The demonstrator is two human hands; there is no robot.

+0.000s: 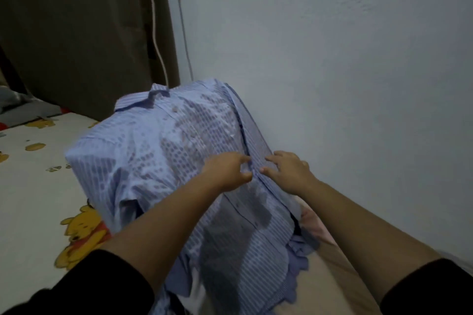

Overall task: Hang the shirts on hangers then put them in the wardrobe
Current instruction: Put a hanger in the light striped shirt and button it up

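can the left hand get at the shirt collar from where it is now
Probably yes. The left hand pinches the placket of the shirt midway down, and the collar lies further up the same shirt with nothing over it; it would have to let go and stretch forward.
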